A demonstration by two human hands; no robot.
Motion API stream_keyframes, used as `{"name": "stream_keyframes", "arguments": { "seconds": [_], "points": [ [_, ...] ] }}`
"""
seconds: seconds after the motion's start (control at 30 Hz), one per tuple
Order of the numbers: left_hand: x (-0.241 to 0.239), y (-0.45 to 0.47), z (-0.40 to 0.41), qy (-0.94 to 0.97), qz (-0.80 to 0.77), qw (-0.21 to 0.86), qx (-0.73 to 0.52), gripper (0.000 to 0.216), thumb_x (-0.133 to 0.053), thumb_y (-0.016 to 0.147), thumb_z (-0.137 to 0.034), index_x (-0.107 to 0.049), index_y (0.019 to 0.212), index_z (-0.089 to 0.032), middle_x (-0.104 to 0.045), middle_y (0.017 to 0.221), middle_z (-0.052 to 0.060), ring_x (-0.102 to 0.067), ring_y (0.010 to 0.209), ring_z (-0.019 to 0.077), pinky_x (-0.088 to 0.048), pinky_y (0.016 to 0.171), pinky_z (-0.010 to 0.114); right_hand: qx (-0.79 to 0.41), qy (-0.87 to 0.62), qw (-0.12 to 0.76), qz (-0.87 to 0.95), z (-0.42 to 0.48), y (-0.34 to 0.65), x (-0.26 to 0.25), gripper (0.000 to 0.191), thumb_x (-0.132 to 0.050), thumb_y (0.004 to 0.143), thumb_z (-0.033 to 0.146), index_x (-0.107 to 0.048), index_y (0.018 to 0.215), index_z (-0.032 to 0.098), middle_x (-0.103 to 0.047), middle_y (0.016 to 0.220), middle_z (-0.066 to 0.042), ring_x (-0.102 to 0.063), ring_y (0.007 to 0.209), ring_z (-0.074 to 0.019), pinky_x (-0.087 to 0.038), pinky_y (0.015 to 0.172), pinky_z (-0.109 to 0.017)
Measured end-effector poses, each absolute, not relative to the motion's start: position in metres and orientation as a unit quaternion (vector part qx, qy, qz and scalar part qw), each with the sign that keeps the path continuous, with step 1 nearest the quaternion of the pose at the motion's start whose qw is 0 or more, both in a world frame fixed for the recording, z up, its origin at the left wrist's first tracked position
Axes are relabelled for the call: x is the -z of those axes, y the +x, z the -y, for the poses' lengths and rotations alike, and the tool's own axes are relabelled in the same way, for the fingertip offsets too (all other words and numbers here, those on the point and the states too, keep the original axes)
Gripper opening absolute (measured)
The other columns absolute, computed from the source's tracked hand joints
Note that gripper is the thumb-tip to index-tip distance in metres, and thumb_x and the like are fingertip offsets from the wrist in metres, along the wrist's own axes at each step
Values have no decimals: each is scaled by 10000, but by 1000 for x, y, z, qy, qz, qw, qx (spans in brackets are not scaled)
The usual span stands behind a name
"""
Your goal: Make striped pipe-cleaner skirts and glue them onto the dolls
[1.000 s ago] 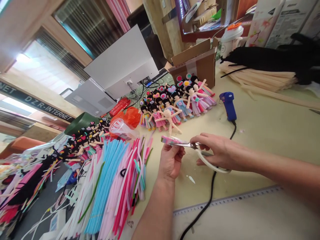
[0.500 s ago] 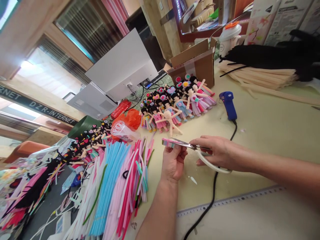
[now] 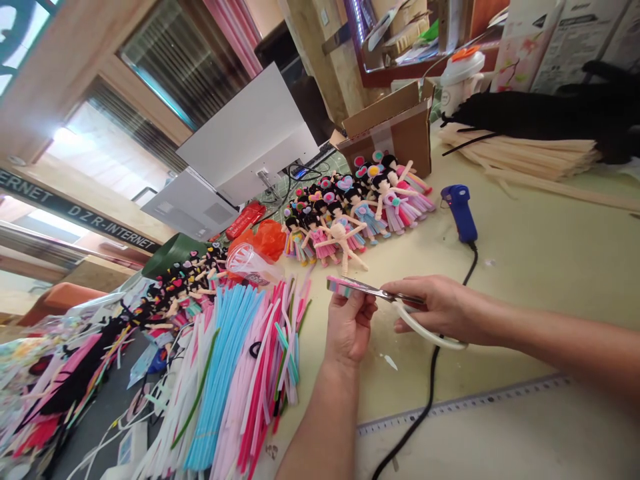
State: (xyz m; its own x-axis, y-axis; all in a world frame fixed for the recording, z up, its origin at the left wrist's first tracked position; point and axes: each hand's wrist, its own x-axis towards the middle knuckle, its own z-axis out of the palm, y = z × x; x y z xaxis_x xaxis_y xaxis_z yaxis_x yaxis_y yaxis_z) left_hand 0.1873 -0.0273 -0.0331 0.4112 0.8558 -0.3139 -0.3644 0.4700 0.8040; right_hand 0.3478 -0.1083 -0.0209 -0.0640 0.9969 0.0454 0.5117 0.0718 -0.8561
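Between the thumb and fingers of my left hand (image 3: 349,330) is a small bundle of pink, white and green fuzzy stems (image 3: 335,285). My right hand (image 3: 440,308) grips a pair of scissors with white handles (image 3: 425,333). The scissor blades lie along the top of the bundle, pointing left; whether they are cutting into it I cannot tell. Just beyond my left hand, a plain beige pipe-cleaner doll figure (image 3: 341,241) leans against a group of finished dolls (image 3: 360,207) in coloured skirts.
Left of my arm lie piles of pipe cleaners (image 3: 220,373). A blue glue gun (image 3: 460,213) stands at the right, its black cord (image 3: 433,387) running under my right hand across a ruler (image 3: 470,403). Behind are a cardboard box (image 3: 405,137) and beige stems (image 3: 540,150).
The whole view has shifted slightly, so things sit a little further right and lower. Both hands, the scissors and the bundle keep nearly the same pose.
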Motion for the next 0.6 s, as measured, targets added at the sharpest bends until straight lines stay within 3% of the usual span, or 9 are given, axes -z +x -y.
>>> {"name": "stream_keyframes", "arguments": {
  "seconds": [0.13, 0.37, 0.6],
  "points": [
    [33, 187, 27, 321, -372, 773, -401, 461, -977, 440, -285, -645, 740, -175, -653, 630, -59, -615, 576, 75, -492, 568, 187, -380, -580, 355, 627, 108, 347, 24, 346, -651, 771, 414, -726, 1057, 234, -404, 587, 69, -377, 553, -116, -303, 526, -232],
    [34, 187, 27, 338, -385, 765, -391, 397, -940, 529, -265, -629, 759, -175, -655, 653, -47, -621, 602, 86, -480, 576, 198, -366, -587, 359, 627, 108, 347, 26, 282, -659, 766, 387, -740, 997, 246, -442, 571, 68, -385, 544, -113, -284, 523, -233],
    [28, 180, 19, 351, -392, 755, -391, 510, -981, 394, -299, -644, 752, -163, -655, 679, -48, -570, 590, 68, -389, 495, 177, -351, -606, 341, 627, 107, 349, 26, 288, -666, 767, 391, -747, 1004, 250, -476, 566, 69, -406, 542, -111, -284, 522, -231]
  ]
}}
